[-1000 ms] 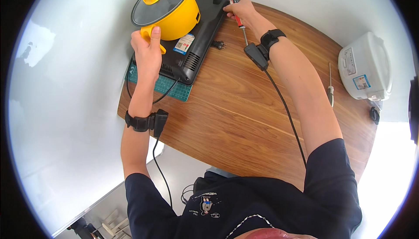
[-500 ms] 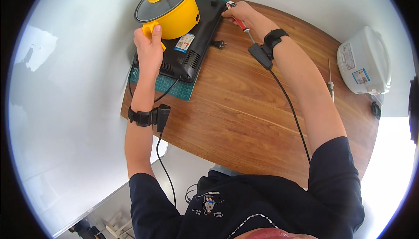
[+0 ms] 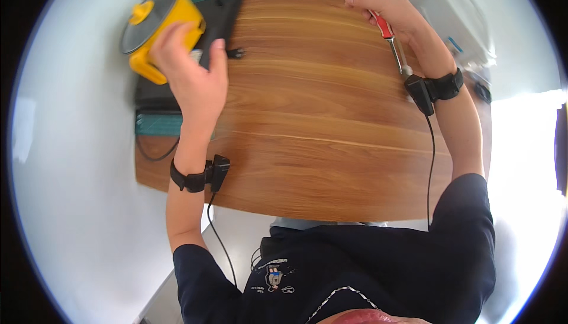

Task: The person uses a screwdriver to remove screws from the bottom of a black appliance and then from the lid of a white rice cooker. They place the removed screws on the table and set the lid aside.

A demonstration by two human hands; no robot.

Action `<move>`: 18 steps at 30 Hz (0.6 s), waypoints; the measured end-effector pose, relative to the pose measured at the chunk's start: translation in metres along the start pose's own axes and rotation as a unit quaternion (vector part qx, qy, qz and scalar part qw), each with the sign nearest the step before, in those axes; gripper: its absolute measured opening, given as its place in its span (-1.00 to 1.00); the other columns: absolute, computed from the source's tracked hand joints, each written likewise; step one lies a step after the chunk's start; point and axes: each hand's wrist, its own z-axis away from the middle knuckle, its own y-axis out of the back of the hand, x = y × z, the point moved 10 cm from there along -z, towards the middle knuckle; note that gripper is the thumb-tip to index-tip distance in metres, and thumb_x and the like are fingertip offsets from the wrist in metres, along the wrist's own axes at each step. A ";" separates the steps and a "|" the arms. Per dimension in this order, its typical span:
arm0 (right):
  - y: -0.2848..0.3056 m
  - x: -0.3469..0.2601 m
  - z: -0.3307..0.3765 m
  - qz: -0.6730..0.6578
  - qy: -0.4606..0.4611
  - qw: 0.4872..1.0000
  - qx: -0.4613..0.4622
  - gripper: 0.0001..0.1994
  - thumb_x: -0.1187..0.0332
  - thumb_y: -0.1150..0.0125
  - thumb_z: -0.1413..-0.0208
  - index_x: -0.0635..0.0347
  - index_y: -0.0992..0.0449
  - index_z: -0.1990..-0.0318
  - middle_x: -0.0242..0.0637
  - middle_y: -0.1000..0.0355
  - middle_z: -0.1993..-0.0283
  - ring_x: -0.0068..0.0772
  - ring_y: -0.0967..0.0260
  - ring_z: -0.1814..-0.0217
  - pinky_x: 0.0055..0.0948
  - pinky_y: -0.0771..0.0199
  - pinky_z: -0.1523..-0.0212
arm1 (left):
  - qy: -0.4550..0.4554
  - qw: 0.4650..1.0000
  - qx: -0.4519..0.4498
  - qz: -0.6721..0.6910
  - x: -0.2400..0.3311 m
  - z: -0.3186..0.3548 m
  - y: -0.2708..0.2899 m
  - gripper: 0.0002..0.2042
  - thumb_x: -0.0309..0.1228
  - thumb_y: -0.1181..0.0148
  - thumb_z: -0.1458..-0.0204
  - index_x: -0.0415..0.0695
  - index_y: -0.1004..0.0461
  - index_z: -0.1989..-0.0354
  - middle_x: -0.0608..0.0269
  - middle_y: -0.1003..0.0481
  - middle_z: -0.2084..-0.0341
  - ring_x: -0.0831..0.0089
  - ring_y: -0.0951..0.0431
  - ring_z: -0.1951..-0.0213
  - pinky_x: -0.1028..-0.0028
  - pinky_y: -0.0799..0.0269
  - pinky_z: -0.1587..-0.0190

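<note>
Table (image 3: pixel 307 117), wood-grain top, curved front edge. Green cutting mat (image 3: pixel 157 124), at the table's left, partly covered. Flat black electric appliance (image 3: pixel 223 19), lying on the mat. White rice cooker (image 3: pixel 452 16), far right, partly behind the right forearm. Lidded yellow saucepan (image 3: pixel 184 13), on the black appliance at the upper left, tilted in view. Left hand (image 3: pixel 198 78), blurred, in front of the saucepan, thumb spread well away from the fingers; whether it touches the handle cannot be told. Right hand (image 3: pixel 395 11), raised at the upper right, fingers loosely curled round one red-and-white screwdriver (image 3: pixel 383 25), shaft toward the wrist. Black power plug (image 3: pixel 236 53), beside the appliance's right edge.
</note>
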 end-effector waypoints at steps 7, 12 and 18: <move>0.083 -0.038 0.096 0.055 -0.014 0.988 0.143 -0.50 0.28 -0.32 -0.24 0.38 -0.43 -0.24 -0.38 -0.46 0.40 -0.69 -0.22 0.60 -0.64 -0.18 0.63 | -0.304 0.885 -0.252 0.248 0.209 0.035 -0.183 -0.77 -0.54 -0.18 -0.07 -0.04 -0.57 0.09 0.28 -0.54 0.08 0.21 -0.65 0.15 0.31 -0.63 0.14; 0.087 -0.043 0.119 0.021 0.070 0.979 0.192 -0.57 0.36 -0.40 -0.16 0.27 -0.54 -0.17 -0.47 -0.48 0.32 -0.72 -0.27 0.47 -0.64 -0.28 0.46 | -0.464 0.844 -0.215 0.165 0.279 0.071 -0.240 -0.91 -0.40 -0.15 -0.12 0.04 -0.56 0.25 0.36 -0.52 0.22 0.37 -0.63 0.19 0.35 -0.62 0.18; 0.105 -0.021 0.126 -0.009 0.062 0.975 0.213 -0.58 0.37 -0.40 -0.14 0.25 -0.57 -0.16 -0.51 -0.48 0.33 -0.75 -0.28 0.46 -0.67 -0.29 0.44 | -0.524 0.815 -0.204 0.141 0.283 0.068 -0.257 -0.96 -0.39 -0.14 -0.12 0.01 -0.47 0.27 0.42 -0.48 0.28 0.47 -0.57 0.22 0.45 -0.52 0.23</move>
